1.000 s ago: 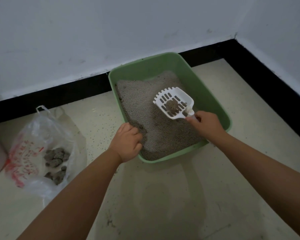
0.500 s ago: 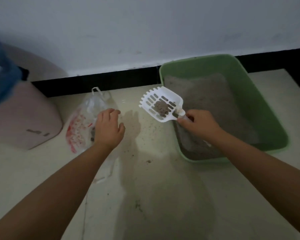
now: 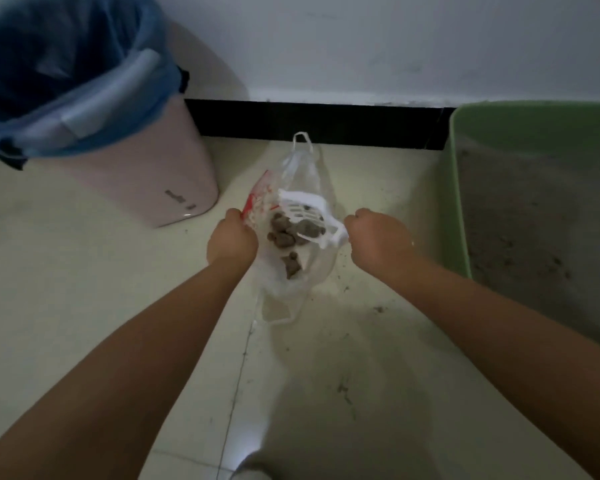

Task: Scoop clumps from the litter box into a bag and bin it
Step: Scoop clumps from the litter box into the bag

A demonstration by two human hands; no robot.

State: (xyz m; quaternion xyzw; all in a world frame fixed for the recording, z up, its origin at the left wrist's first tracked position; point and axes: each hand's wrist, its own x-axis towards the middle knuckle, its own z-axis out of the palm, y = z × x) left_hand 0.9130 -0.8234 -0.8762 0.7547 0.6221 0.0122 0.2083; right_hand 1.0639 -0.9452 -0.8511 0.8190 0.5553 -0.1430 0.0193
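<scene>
Left hand [image 3: 232,240] pinching bag [image 3: 293,271] rim open at nine o'clock; right hand [image 3: 378,239] clamped on scoop [image 3: 305,211], tipped so clumps [image 3: 286,233] drop inside.

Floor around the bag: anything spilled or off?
Yes. Dark litter specks lie scattered on the floor between the plastic bag and the green litter box, near the right hand. Likely spill from scooping. The clumps themselves sit inside the bag.
</scene>
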